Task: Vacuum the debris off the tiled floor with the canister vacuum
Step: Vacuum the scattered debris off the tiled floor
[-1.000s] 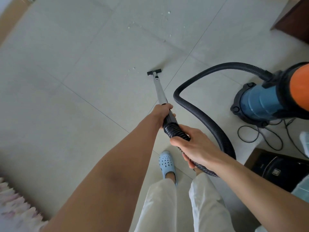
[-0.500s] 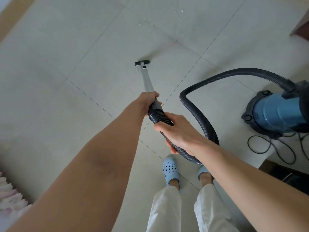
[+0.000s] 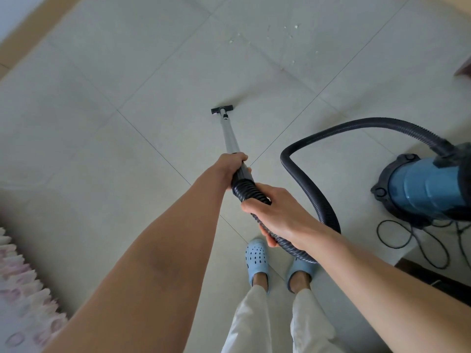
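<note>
My left hand (image 3: 229,165) grips the grey metal wand (image 3: 230,135) near its upper end. My right hand (image 3: 276,212) holds the black ribbed hose (image 3: 303,179) just behind the wand joint. The small black nozzle (image 3: 222,109) rests flat on the pale tiled floor (image 3: 153,72) in front of me. White debris crumbs (image 3: 290,34) lie scattered on the tiles beyond the nozzle, to its upper right. The hose loops right to the blue canister vacuum (image 3: 420,189), which stands at the right edge.
A black power cord (image 3: 397,233) lies coiled on the floor below the canister. A dark object (image 3: 433,278) sits at the lower right. A pink patterned rug (image 3: 20,289) shows at the lower left. A wooden skirting (image 3: 23,31) runs along the upper left. My feet wear light blue clogs (image 3: 257,258).
The nozzle slid left over the crumbs beside it, which no longer show, then drew back slightly toward me. The view shifted, pushing the canister further right.
</note>
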Motion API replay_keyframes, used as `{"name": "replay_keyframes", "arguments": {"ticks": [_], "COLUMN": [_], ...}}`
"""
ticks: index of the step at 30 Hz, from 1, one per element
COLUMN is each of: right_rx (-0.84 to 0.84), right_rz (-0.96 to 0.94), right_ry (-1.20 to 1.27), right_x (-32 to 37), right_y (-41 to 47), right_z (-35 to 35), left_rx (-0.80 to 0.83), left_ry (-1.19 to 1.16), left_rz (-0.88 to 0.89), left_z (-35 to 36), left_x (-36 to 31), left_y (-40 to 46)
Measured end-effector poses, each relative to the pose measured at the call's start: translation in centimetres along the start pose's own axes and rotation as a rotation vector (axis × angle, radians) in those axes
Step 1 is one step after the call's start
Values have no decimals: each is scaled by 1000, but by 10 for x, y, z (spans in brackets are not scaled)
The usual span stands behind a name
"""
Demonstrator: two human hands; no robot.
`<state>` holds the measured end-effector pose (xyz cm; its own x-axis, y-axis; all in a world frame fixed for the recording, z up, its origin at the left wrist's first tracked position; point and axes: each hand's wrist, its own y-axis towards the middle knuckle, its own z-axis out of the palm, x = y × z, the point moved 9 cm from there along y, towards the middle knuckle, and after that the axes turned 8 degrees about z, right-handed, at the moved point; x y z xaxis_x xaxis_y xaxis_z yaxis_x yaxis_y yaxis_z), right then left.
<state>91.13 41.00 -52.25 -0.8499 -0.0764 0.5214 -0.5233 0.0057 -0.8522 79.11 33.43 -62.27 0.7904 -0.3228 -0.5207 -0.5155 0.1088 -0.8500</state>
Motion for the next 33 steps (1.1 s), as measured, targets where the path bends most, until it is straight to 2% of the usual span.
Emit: {"name": "replay_keyframes", "arguments": {"ticks": [6, 18, 28, 29, 33], "right_rx": [1, -174, -188, -188, -192], "right_rz": [-5, 55, 25, 18, -8], "right_ry": [-98, -305, -329, -319, -384], "right_x": [-4, 11, 79, 100, 141], "right_y": [-4, -6, 36, 60, 86], "right_z": [9, -26, -58, -82, -117], "left_rx": [-30, 42, 46, 58, 82], "left_ry": [-50, -181, -202, -200, -225], "left_rz": [-19, -46, -29, -40, -38], "left_z": [-12, 25, 20, 32, 44], "left_x": [18, 1, -70, -98, -144], "left_y": [-3, 5, 53, 73, 99]}}
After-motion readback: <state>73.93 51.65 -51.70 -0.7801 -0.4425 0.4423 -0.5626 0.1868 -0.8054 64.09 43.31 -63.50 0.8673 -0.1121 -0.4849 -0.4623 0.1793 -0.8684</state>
